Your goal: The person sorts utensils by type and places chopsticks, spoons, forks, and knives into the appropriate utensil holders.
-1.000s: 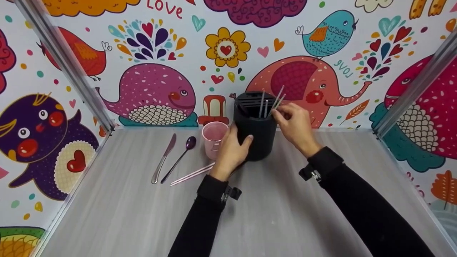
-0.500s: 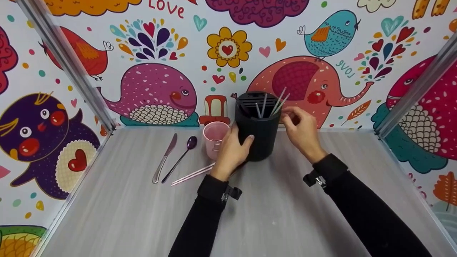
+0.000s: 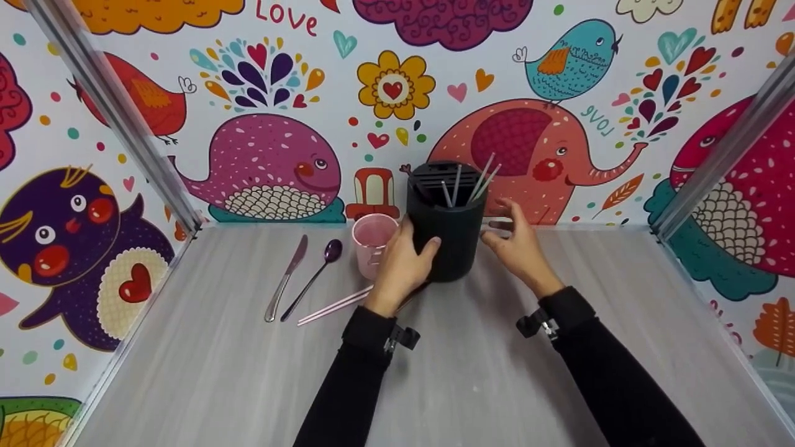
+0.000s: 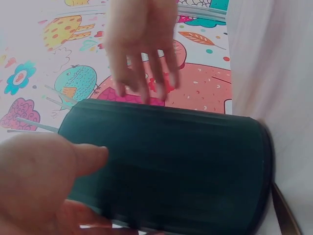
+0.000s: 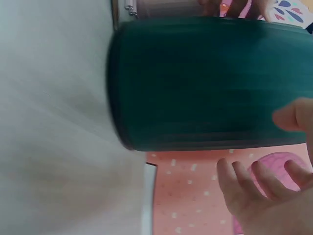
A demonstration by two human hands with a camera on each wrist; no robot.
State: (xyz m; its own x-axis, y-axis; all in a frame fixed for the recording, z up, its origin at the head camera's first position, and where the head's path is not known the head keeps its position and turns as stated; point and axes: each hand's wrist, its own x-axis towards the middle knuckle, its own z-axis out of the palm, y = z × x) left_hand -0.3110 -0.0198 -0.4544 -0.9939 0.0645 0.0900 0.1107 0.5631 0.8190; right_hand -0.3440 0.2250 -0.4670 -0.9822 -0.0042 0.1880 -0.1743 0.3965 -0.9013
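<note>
A black cylindrical utensil holder [image 3: 453, 245] with a slotted top stands near the back wall. My left hand [image 3: 400, 267] grips its left side, thumb across the front, other fingers mostly hidden behind it in the head view. Several thin pale sticks [image 3: 458, 186] lean out of its open front section. To the right of the holder is my right hand [image 3: 518, 248], fingers spread and holding nothing. In the right wrist view its fingers [image 5: 264, 178] are spread beside the holder's dark wall [image 5: 210, 83]. Next to my left hand stands a pink cup [image 3: 371, 239].
Left of the cup, a table knife [image 3: 286, 278] and a purple-bowled spoon [image 3: 312, 279] lie on the grey table [image 3: 205, 366]. A pair of pink chopsticks [image 3: 335, 305] reaches under my left wrist. A patterned wall [image 3: 273, 74] and metal posts [image 3: 115, 118] bound the space.
My right hand has let go of a thin stick at the holder's rim. It has drawn back and dropped lower beside the holder, fingers spreading. The left hand keeps its grip.
</note>
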